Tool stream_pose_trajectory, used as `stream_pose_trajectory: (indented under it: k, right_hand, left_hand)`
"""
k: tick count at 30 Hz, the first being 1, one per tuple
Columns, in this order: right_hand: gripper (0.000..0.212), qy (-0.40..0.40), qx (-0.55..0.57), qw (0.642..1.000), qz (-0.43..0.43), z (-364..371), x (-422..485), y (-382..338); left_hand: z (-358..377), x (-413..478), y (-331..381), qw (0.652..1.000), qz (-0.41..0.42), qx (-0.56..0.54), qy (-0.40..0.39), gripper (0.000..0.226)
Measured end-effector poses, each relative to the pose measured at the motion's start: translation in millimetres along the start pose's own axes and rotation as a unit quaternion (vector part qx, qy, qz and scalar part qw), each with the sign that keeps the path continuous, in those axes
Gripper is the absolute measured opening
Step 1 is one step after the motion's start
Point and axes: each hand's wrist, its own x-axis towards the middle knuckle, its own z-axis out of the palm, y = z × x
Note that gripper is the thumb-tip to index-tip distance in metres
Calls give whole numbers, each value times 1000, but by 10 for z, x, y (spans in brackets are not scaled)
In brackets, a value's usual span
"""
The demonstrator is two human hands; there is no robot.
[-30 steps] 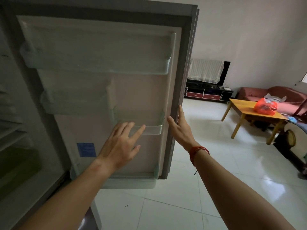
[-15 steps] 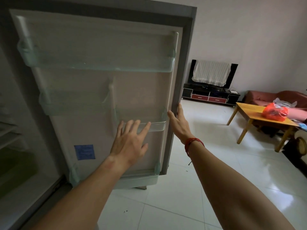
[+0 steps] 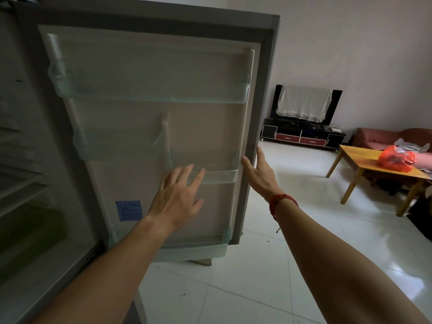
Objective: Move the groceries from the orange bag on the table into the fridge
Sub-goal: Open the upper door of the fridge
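Both hands stayed on the open fridge door (image 3: 149, 127), little changed from half a second earlier. The left hand (image 3: 177, 197) lay flat, fingers spread, by a clear door bin (image 3: 217, 176). The right hand (image 3: 257, 174) lay straight-fingered along the door's edge, gripping nothing. The orange bag (image 3: 396, 160) sat on the wooden table (image 3: 357, 162) well apart, its contents indistinct. The fridge interior (image 3: 21, 183) was dim and cut off at left.

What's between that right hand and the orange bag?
In the head view, only bare white floor and tabletop separate the right hand from the orange bag.
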Motion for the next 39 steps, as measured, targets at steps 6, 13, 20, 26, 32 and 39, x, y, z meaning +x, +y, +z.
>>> stream_pose_trajectory:
  k: [6,13,20,26,32,39]
  right_hand:
    - [71,-26,-54,997,-44,19,-354,-201]
    - [73,-76,-128,982,-120,253,-886,-642]
    - [72,-106,-197,952,-211,666,-1456,-1309]
    - [72,-150,-203,923,-289,1058,-1876,-1808]
    - [75,-175,-212,898,-342,1335,-2172,-2106]
    - [73,-182,-224,886,-364,1471,-2291,-2255]
  left_hand:
    - [-346,-357,-188,999,-53,-7,3,74]
    - [-881,-988,-429,993,-113,3,19,89]
    - [-1363,-1756,-795,984,-170,41,41,84]
    - [-1757,-2375,-1071,971,-221,67,55,84]
    - [-2080,-2890,-1288,955,-276,88,59,83]
    - [-2195,-3120,-1402,947,-301,95,57,85]
